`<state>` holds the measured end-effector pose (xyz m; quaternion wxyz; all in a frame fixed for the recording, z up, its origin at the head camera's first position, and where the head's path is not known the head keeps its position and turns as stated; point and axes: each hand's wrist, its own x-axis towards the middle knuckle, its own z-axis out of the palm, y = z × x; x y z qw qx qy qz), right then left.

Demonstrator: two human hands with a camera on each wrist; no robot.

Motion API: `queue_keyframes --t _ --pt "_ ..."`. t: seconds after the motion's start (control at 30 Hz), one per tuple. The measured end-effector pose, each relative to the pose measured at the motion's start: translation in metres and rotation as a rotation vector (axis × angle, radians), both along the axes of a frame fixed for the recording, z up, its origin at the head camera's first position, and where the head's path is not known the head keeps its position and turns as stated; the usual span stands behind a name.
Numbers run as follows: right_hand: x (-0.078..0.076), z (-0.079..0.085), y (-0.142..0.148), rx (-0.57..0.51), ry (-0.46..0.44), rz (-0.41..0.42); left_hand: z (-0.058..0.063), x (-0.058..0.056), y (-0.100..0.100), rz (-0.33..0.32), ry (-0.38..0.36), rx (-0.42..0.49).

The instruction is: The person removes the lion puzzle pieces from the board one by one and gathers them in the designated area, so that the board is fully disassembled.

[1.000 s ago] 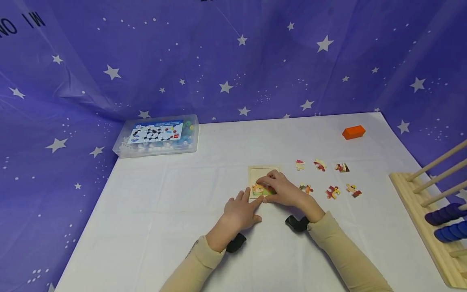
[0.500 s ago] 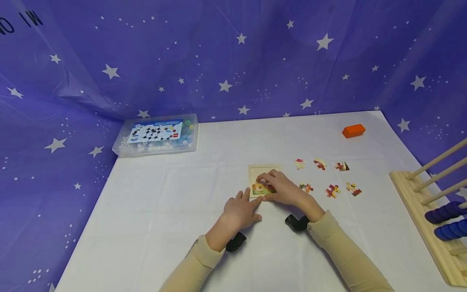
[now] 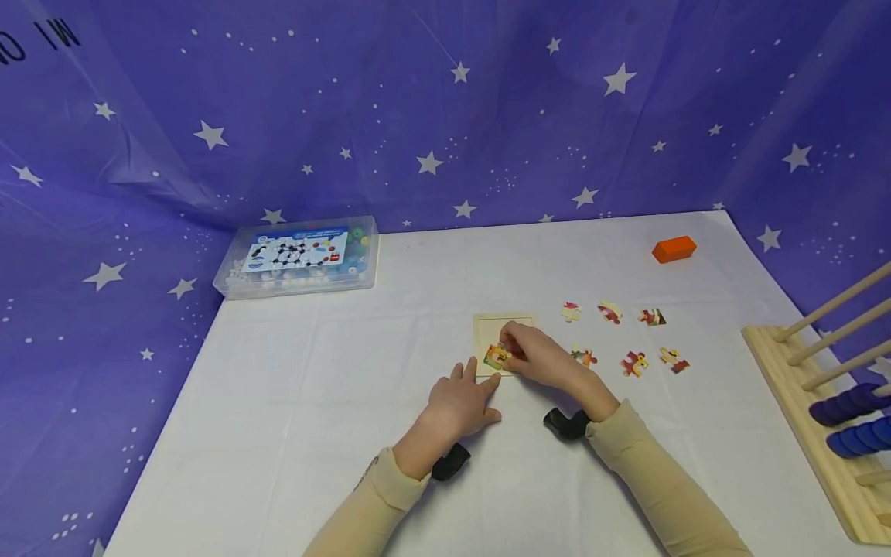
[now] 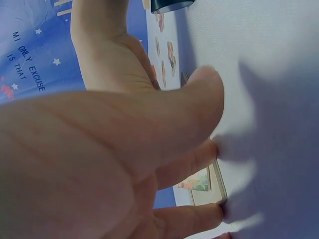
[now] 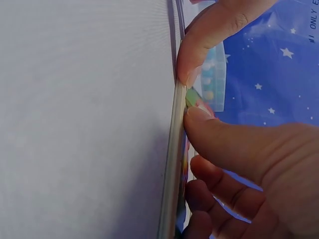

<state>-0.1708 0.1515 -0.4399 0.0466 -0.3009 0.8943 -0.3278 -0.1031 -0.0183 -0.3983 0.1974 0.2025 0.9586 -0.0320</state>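
I have the left hand (image 3: 461,404) laid straight-fingered against the tray (image 3: 489,329), apparently to steady it, while the right hand (image 3: 541,356) pinches a puzzle piece (image 3: 495,357) over it.

The square jigsaw tray (image 3: 489,331) lies flat, pale and wood-toned with a rim, its base showing in the far part. Over the near part is a jigsaw piece (image 3: 495,357) patterned orange, yellow and green, pinched at its right side and turned askew to the rim. To the tray's right, six loose jigsaw pieces (image 3: 633,364), mostly red and yellow, lie apart in two rows of three.
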Motion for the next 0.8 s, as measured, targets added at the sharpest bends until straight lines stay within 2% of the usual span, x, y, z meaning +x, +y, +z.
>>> queue_keyframes --t 0.4,0.57,0.73,0.8 --pt "0.001 0.004 0.002 0.006 -0.007 -0.039 0.000 0.001 0.001 0.001 0.000 0.010" --pt "-0.001 0.009 0.011 -0.018 -0.046 -0.012 -0.001 0.000 0.000 -0.005 0.000 0.006" --pt "-0.001 0.029 0.038 -0.039 -0.146 0.030 -0.002 0.000 0.000 -0.002 0.003 0.008" --pt "0.001 0.038 0.053 -0.015 -0.225 0.038 -0.003 0.000 0.000 -0.002 0.007 0.009"
